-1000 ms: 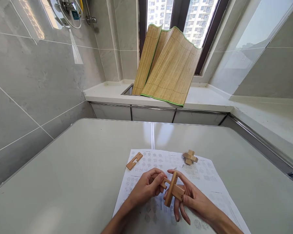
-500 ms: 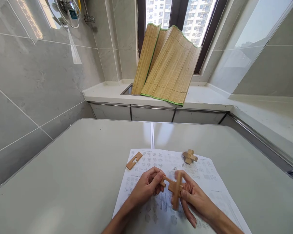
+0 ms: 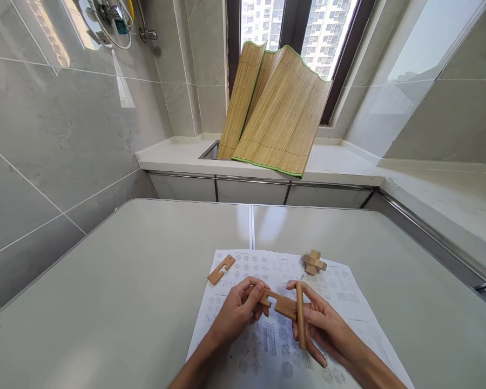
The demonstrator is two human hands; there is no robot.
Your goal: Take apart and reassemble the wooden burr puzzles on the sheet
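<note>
My left hand pinches the left end of a flat wooden puzzle piece, which has a rounded notch cut in its edge. At that piece's right end a second wooden puzzle piece stands crosswise, its narrow side facing me. My right hand grips the pair around this crossing, thumb in front and some fingers spread. How the two pieces interlock is hidden. Beyond my left hand lies another notched wooden piece. An assembled cross-shaped wooden puzzle sits beyond my right hand.
A printed sheet covered in small diagrams lies under my hands on a pale table. Past the table's far edge, a folded bamboo mat leans against the window on a white ledge. Tiled walls flank both sides.
The crosswise piece has turned to show its narrow side and shifted slightly right. More of the notched piece's flat face shows between my hands. The pieces on the sheet stay put.
</note>
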